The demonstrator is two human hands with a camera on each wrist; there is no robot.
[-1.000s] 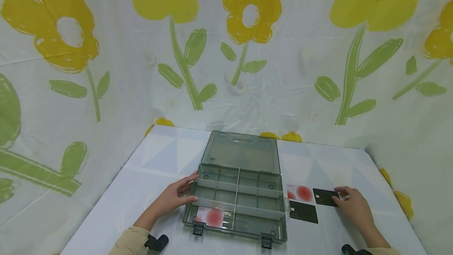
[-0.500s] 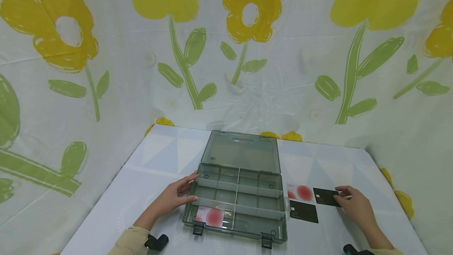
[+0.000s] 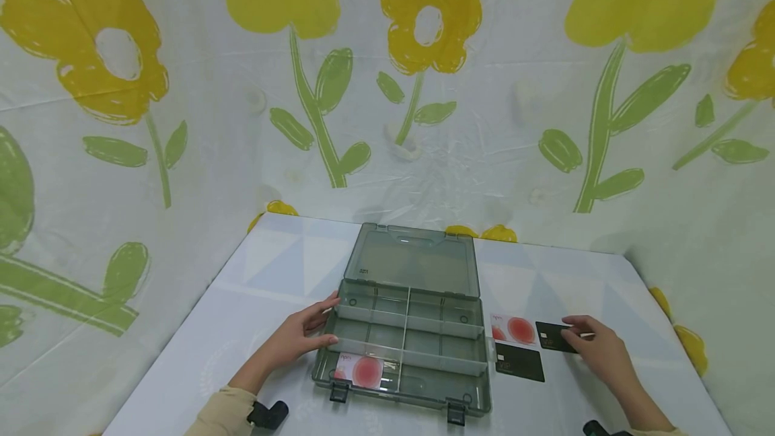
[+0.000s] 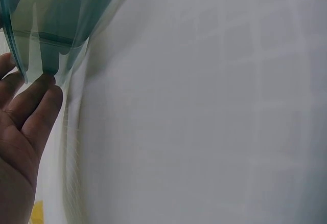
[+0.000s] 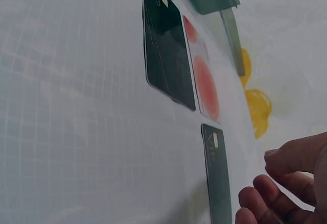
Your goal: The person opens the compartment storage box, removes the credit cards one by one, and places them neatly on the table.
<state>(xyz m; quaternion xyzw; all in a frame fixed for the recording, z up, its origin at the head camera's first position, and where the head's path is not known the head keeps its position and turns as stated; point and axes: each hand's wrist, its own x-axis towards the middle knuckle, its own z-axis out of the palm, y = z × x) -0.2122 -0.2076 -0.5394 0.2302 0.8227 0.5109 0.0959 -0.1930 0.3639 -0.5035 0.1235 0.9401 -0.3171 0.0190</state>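
Observation:
A translucent grey-green compartment box (image 3: pixel 402 360) lies with its lid (image 3: pixel 414 261) laid back. In its front left compartment is a pink-and-white card (image 3: pixel 366 372) with a red circle. My left hand (image 3: pixel 298 336) touches the box's left side, fingers fairly straight; the left wrist view shows the fingertips at the box's edge (image 4: pixel 48 42). My right hand (image 3: pixel 602 350) hovers at the right end of a black VIP card (image 3: pixel 549 336), its fingers loosely bent and holding nothing in the right wrist view. A second black card (image 3: pixel 519 362) and another pink-and-white card (image 3: pixel 521 330) lie right of the box.
The white table (image 3: pixel 254 301) has pale blue triangle patterns. A flower-print sheet (image 3: pixel 484 140) hangs behind and on both sides. Two dark latches (image 3: pixel 456 414) stick out from the box's front edge. Black straps sit on both wrists.
My right hand has shifted slightly left, its fingertips now farther over the black card than half a second ago. My left hand, the box and the cards stay put.

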